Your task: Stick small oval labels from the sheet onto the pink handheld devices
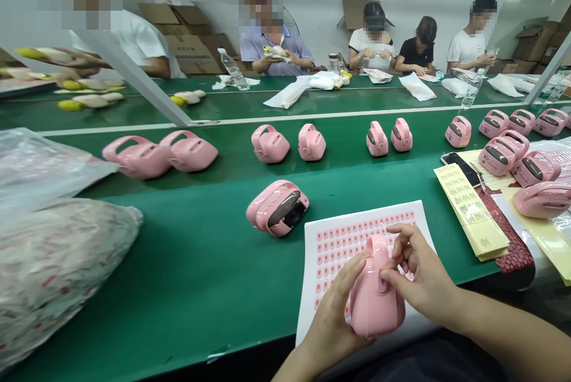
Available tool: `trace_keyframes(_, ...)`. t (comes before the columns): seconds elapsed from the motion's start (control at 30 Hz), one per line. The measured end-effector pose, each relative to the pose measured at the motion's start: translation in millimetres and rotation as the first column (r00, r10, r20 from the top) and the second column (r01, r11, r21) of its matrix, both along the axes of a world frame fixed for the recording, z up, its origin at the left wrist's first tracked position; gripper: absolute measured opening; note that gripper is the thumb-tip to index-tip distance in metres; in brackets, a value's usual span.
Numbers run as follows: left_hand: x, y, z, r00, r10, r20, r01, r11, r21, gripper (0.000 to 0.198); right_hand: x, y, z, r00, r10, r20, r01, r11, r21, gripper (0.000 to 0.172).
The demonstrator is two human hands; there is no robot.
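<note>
My left hand [332, 316] is wrapped round the left side of a small pink plastic device with a carry handle [377, 313], tilted on end above a white sticker sheet [311, 325]. My right hand [423, 278] has its thumb and forefinger pinched against the round joint where the handle meets the body. Anything between those fingertips is too small to make out. Rows of little orange-red prints cover the sheet, partly hidden by both hands. Beyond it to the left stands another pink device [279, 208] with a dark window.
Several pink devices [270, 144] line the green conveyor belt [236, 159] ahead. At right are yellow sticker sheets [473, 212], a phone [459, 169] and more devices. A filled plastic bag [66, 275] bulges at left. Co-workers [274, 43] sit across, behind a slanted metal post [134, 75].
</note>
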State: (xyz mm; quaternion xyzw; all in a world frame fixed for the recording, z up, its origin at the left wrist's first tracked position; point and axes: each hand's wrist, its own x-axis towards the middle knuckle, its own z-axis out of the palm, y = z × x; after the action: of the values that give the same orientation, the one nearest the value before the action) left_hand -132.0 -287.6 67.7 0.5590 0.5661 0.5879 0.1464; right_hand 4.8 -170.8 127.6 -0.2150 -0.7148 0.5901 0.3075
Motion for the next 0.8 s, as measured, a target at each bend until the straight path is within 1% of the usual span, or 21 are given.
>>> trace_keyframes(0.07,0,1,1.6,1.000,-0.001,-0.009,0.001,1.000,0.007,0.095,0,1,0.2,1.000,0.009,0.000,-0.009,1.000,0.015,0.050)
trace_keyframes(0.13,1,1,3.0,1.000,-0.011,0.005,0.011,1.000,0.004,0.096,0,1,0.2,1.000,0.019,0.004,-0.019,0.998,0.064,0.048)
trace_keyframes(0.2,1,0,4.2,0.999,-0.011,0.052,0.011,1.000,-0.005,0.095,1,1,-0.8,1.000,0.020,0.001,-0.019,0.987,0.162,0.049)
trace_keyframes(0.23,2,0,4.7,0.996,-0.005,0.090,0.006,1.000,-0.011,0.093,2,0,-1.8,1.000,0.016,-0.010,-0.013,0.972,0.233,0.050)
trace_keyframes(0.27,2,0,5.1,0.992,0.002,0.130,0.000,1.000,-0.016,0.091,3,-2,-3.2,1.000,0.013,-0.027,-0.004,0.947,0.322,0.052)
trace_keyframes(0.3,2,0,5.7,0.987,0.005,0.161,-0.003,1.000,-0.017,0.088,4,-3,-4.8,0.999,0.018,-0.043,0.002,0.908,0.420,0.054)
trace_keyframes(0.33,2,1,6.3,0.985,0.002,0.173,0.001,1.000,-0.014,0.087,5,-4,-6.6,0.998,0.028,-0.054,0.004,0.856,0.517,0.056)
trace_keyframes(0.4,2,3,7.7,0.991,-0.030,0.128,0.030,1.000,-0.003,0.086,6,-1,-10.2,0.999,0.021,-0.045,0.014,0.750,0.661,0.063)
trace_keyframes(0.43,2,3,8.5,0.995,-0.049,0.085,0.049,0.999,-0.002,0.086,5,2,-11.7,1.000,0.000,-0.020,0.014,0.723,0.690,0.068)
trace_keyframes(0.47,1,4,9.1,0.997,-0.066,0.045,0.066,0.998,-0.007,0.087,4,8,-13.2,1.000,-0.022,0.018,0.004,0.727,0.686,0.074)
trace_keyframes(0.5,0,4,9.5,0.997,-0.078,0.017,0.078,0.997,-0.017,0.088,2,15,-14.5,0.997,-0.026,0.068,-0.025,0.758,0.651,0.081)
trace_keyframes(0.53,-1,3,9.3,0.996,-0.085,0.001,0.085,0.996,-0.025,0.088,0,24,-16.0,0.992,0.005,0.125,-0.078,0.804,0.590,0.085)
trace_keyframes(0.57,-2,2,8.4,0.996,-0.091,0.004,0.091,0.996,-0.023,0.088,-2,33,-17.6,0.980,0.074,0.182,-0.158,0.848,0.506,0.087)
trace_keyframes(0.6,-3,0,6.6,0.994,-0.103,0.030,0.104,0.995,-0.011,0.088,-5,42,-19.6,0.960,0.167,0.225,-0.249,0.876,0.412,0.086)
trace_keyframes(0.63,-4,-2,3.9,0.989,-0.125,0.082,0.124,0.992,0.014,0.088,-8,50,-21.9,0.933,0.261,0.249,-0.334,0.885,0.325,0.083)
trace_keyframes(0.7,-3,-7,-4.0,0.955,-0.163,0.249,0.150,0.986,0.072,0.086,-14,61,-26.5,0.870,0.418,0.262,-0.470,0.863,0.186,0.076)
trace_keyframes(0.73,-2,-9,-8.8,0.925,-0.147,0.351,0.125,0.988,0.086,0.085,-19,65,-28.0,0.842,0.472,0.262,-0.514,0.849,0.122,0.070)
trace_keyframes(0.77,-1,-10,-13.6,0.886,-0.098,0.452,0.071,0.995,0.077,0.085,-24,69,-28.3,0.817,0.512,0.264,-0.542,0.839,0.048,0.064)
trace_keyframes(0.8,-1,-10,-18.1,0.843,-0.015,0.538,-0.011,0.999,0.044,0.084,-30,72,-27.0,0.803,0.532,0.268,-0.544,0.838,-0.032,0.058)
